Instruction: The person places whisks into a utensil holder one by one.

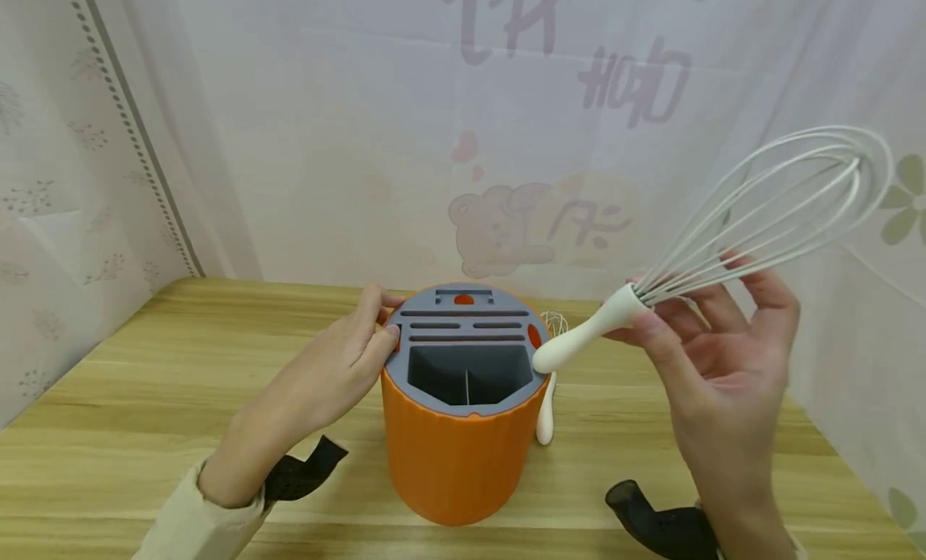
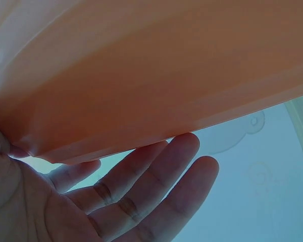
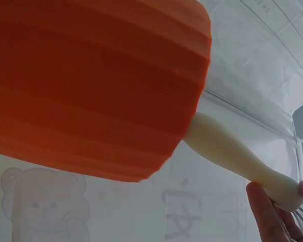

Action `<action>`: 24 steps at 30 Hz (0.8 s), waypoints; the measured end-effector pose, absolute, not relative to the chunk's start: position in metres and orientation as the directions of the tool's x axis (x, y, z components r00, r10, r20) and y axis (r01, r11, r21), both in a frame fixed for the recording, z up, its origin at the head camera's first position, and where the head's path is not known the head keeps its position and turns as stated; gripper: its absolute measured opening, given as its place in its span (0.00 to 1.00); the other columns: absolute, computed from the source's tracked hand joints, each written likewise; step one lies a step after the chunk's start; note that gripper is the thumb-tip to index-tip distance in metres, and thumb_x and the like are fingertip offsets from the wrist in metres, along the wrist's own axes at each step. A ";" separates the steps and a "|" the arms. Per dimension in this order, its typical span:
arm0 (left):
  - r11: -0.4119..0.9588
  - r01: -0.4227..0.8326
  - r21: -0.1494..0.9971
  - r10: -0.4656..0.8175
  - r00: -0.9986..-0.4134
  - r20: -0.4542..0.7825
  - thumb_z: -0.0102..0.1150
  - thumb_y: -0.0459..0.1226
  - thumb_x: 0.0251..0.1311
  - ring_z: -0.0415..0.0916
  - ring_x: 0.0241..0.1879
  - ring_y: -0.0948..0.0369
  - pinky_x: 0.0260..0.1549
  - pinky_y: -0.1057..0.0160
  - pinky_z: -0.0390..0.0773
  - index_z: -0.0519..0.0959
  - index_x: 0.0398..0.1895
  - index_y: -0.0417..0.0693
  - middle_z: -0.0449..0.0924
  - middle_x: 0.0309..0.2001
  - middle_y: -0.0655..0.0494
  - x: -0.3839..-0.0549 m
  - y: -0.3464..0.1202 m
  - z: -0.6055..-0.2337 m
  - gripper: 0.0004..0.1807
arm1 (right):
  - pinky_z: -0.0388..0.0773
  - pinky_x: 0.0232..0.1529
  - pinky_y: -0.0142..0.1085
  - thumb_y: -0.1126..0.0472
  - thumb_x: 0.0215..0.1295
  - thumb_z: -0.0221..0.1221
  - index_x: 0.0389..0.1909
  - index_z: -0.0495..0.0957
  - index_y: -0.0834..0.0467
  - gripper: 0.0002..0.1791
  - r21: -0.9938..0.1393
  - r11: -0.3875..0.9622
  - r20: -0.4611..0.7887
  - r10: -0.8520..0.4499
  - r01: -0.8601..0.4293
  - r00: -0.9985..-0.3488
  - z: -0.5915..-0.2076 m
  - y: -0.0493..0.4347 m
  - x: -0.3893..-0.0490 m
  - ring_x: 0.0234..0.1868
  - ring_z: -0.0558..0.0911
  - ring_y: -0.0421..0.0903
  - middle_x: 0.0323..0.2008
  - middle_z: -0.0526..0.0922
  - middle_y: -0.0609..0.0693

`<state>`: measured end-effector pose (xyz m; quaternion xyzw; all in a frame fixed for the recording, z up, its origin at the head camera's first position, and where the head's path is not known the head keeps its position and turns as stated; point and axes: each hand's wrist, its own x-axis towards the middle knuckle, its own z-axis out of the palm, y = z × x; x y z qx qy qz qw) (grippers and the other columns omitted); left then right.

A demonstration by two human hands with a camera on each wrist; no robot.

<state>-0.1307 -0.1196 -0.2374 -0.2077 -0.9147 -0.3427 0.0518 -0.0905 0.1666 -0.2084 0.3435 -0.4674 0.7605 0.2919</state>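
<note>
An orange ribbed utensil holder (image 1: 454, 463) with a grey slotted lid (image 1: 427, 399) stands on the table. My left hand (image 1: 333, 367) holds its left rim, thumb over the lid's edge; in the left wrist view the other fingers (image 2: 161, 176) lie along the outer wall. My right hand (image 1: 723, 367) pinches a white whisk (image 1: 596, 327) where the handle meets the wires. The whisk is tilted, wires up to the right, and its handle end overlaps the lid's right edge in the head view. The right wrist view shows the whisk handle (image 3: 232, 146) beside the holder wall.
Partly hidden behind the holder's right side is a smaller white-handled whisk (image 1: 546, 419), lying on the wooden table (image 1: 145, 383). The lid has two large compartments in front and narrow slots behind. Printed cloth (image 1: 325, 142) hangs around the table's back and sides.
</note>
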 end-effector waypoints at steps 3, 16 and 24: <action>0.677 0.417 0.607 0.344 -0.908 0.240 0.29 0.43 0.69 0.73 0.41 0.63 0.43 0.58 0.71 0.59 0.53 0.58 0.74 0.46 0.61 -0.131 -0.120 -0.237 0.13 | 0.78 0.41 0.52 0.91 0.50 0.43 0.61 0.50 0.67 0.36 -0.484 -0.416 0.809 0.123 -0.770 -0.575 -0.209 0.161 -0.091 0.42 0.80 0.60 0.42 0.75 0.68; 0.676 0.428 0.600 0.352 -0.903 0.248 0.29 0.42 0.68 0.73 0.42 0.63 0.43 0.58 0.70 0.60 0.51 0.57 0.73 0.49 0.62 -0.131 -0.121 -0.238 0.11 | 0.78 0.47 0.41 0.90 0.51 0.42 0.61 0.47 0.68 0.36 -0.433 -0.395 0.866 0.066 -0.810 -0.495 -0.222 0.144 -0.099 0.47 0.79 0.56 0.43 0.76 0.63; 0.679 0.428 0.597 0.353 -0.903 0.246 0.29 0.43 0.69 0.73 0.43 0.63 0.44 0.58 0.71 0.60 0.51 0.57 0.73 0.49 0.61 -0.131 -0.120 -0.238 0.11 | 0.77 0.49 0.34 0.83 0.55 0.51 0.61 0.49 0.65 0.34 -0.483 -0.215 0.874 -0.052 -0.849 -0.484 -0.234 0.136 -0.105 0.43 0.80 0.50 0.43 0.78 0.56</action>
